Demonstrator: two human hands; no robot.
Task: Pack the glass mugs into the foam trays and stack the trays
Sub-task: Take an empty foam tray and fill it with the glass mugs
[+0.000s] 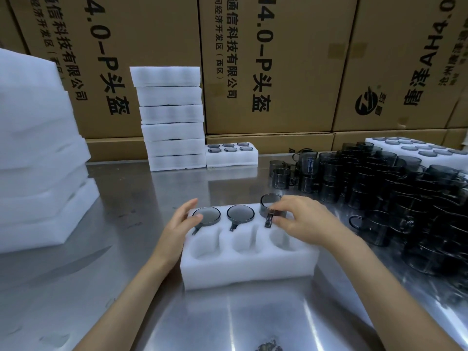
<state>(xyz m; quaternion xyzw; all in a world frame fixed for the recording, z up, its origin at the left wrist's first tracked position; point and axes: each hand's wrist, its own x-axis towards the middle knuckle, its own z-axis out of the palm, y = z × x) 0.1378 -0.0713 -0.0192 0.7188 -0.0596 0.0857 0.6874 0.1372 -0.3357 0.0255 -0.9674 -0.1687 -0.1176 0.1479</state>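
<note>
1. On the steel counter point(121, 249), centre: foam tray point(249, 267) w/ six pockets; back row left & mid each hold a seated glass mug point(206, 215), front row bare.
2. Right hand point(301, 221): fingers pinch a third mug point(271, 205) at its handle, mug partway into back-right pocket.
3. Left hand point(181, 219): fingers straight, resting on tray's left edge, touching the left mug.
4. Loose mugs point(379, 178) crowd counter's right; stacked trays point(173, 117) at back.

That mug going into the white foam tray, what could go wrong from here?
The mug under the right hand still stands above its slot, not fully down; forced crooked, it might jam or chip. The left hand only rests open against the foam tray, so the tray may slide on the smooth metal table. The loose mugs crowd the right elbow's path.
</note>
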